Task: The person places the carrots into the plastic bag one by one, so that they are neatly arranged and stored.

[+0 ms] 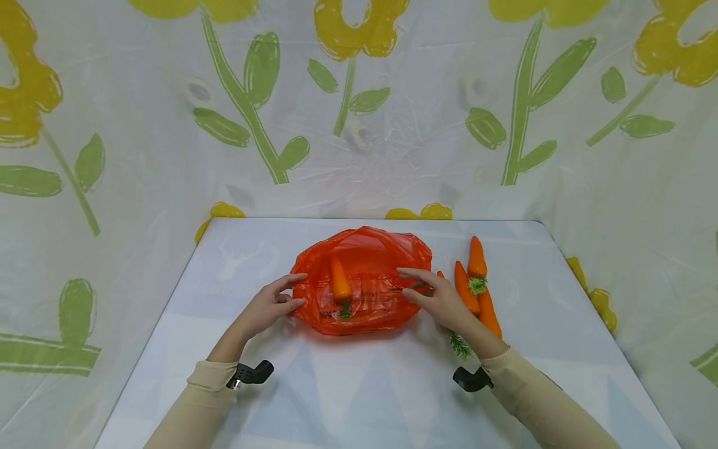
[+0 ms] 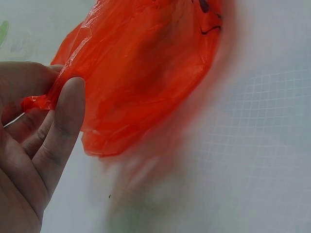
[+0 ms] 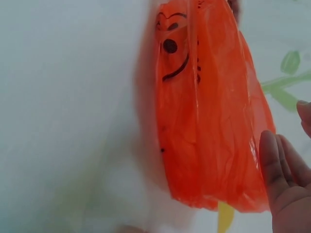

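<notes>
A red plastic bag (image 1: 370,315) with dark printing lies in the middle of the table, its mouth spread upward. Inside it rests an orange carrot (image 1: 339,280) with a short green top. My left hand (image 1: 276,305) pinches the bag's left rim; in the left wrist view thin red plastic bunches between thumb and fingers. At the opposite rim, my right hand (image 1: 434,296) has its fingers extended, the fingertips right at the bag's edge. The right wrist view shows thumb and fingers apart, with the plastic beside them.
Several carrots (image 1: 477,257) with green tops lie right of the bag, partly hidden behind the right hand and forearm. A white table (image 1: 336,399) carries everything. Flower-printed sheeting (image 1: 415,143) hangs behind and along both sides. Each wrist wears a black strap device (image 1: 255,373).
</notes>
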Motion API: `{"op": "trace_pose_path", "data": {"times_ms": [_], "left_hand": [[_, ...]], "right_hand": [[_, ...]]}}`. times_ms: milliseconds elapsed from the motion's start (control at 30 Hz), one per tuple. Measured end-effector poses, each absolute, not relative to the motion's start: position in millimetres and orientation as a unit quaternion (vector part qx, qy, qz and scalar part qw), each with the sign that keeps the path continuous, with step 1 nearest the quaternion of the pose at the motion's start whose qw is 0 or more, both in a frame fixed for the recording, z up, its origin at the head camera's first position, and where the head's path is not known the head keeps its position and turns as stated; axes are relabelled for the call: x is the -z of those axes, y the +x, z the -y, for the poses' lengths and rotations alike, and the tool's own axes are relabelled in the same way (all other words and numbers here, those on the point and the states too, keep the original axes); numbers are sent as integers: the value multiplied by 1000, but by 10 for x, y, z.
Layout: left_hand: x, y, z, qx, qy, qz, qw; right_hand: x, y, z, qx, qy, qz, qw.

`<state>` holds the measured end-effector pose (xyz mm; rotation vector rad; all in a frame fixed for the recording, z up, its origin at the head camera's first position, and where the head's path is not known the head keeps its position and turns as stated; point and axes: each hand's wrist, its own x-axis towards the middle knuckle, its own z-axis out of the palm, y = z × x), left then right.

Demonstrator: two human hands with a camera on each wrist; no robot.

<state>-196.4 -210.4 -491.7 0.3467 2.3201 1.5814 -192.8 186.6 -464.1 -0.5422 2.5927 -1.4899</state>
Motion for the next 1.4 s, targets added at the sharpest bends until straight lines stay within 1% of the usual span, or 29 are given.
{"op": "trace_pose_path", "data": {"times_ms": [300, 1000, 1400], "left_hand": [[4929, -1964, 2104, -549, 121, -812, 154], [4918, -1946, 2100, -547, 118, -814, 154], [4916, -1947, 2100, -544, 119, -817, 152]], "right_hand": [[4687, -1886, -1969, 510, -187, -839, 31], [4646, -1721, -2192, 540, -157, -827, -4], [4749, -1671, -2422, 532, -144, -834, -13]]}}
